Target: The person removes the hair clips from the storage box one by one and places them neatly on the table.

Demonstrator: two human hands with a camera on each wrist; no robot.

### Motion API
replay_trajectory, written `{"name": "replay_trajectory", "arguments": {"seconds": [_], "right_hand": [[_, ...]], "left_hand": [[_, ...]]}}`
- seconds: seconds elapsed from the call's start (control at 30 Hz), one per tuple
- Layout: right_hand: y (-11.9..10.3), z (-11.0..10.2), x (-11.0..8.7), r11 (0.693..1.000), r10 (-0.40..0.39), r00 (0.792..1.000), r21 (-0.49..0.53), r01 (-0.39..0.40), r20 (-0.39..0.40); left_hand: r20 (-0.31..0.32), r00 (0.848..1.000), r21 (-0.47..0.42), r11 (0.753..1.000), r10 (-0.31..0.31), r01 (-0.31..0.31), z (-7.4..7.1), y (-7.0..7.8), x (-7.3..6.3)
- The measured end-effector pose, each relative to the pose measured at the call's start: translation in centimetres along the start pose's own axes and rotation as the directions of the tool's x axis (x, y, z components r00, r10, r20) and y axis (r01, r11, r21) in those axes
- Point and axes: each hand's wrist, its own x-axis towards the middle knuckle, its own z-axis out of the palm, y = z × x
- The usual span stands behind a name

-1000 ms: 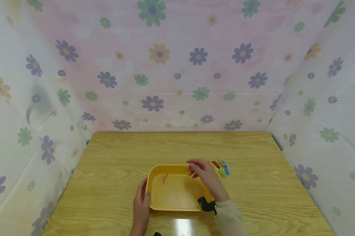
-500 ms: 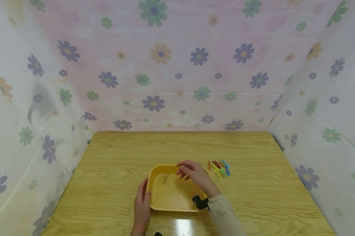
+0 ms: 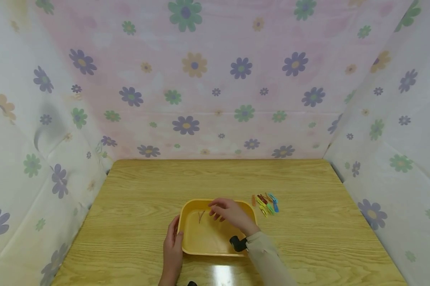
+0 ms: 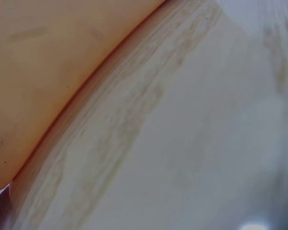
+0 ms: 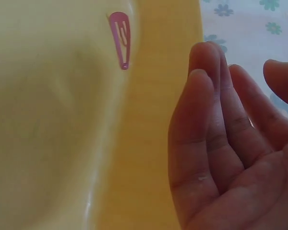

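Observation:
In the head view a yellow plastic tray (image 3: 208, 238) stands on the table near its front. My left hand (image 3: 173, 246) holds the tray's left side, thumb at the rim and fingers along the outer wall. The tray's outer wall (image 4: 53, 62) fills a corner of the left wrist view; no fingers show there. My right hand (image 3: 231, 214) hovers over the tray with loosely bent fingers and nothing between them. Inside the tray, left of those fingers, lies a pink snap hair clip (image 5: 121, 40), thin in the head view, near the far wall.
Right of the tray, a small pile of snap hair clips (image 3: 266, 203) in orange, red, yellow, green and blue lies on the wooden table (image 3: 147, 182). Flower-print cloth (image 3: 215, 79) encloses the table at the back and both sides.
My right hand has moved left across the tray, away from the pile of hair clips, which now shows in full. My left hand and the tray keep their place.

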Motion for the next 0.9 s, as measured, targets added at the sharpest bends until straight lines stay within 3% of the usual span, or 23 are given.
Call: {"name": "replay_trajectory", "arguments": {"seconds": [0.17,0.5,0.73,0.9], "right_hand": [[0.5,0.4,0.6,0.999,0.024,0.999,-0.033,-0.023,0.033],[2.6,1.3,2.0,0.995,0.044,0.998,-0.087,-0.040,0.050],[2.7,1.9,2.6,0.986,0.040,0.998,-0.164,-0.031,0.055],[2.5,2.5,3.1,0.987,0.051,0.997,-0.154,-0.042,0.060]], "left_hand": [[-0.003,1.000,0.013,1.000,-0.006,0.006,0.0,0.3,0.0],[-0.004,1.000,-0.005,1.000,-0.028,0.028,-0.2,-1.4,0.4],[-0.002,1.000,0.003,1.000,-0.012,0.012,-0.1,-0.5,0.2],[-0.008,1.000,0.018,1.000,-0.005,0.005,-0.1,-1.0,0.3]]}}
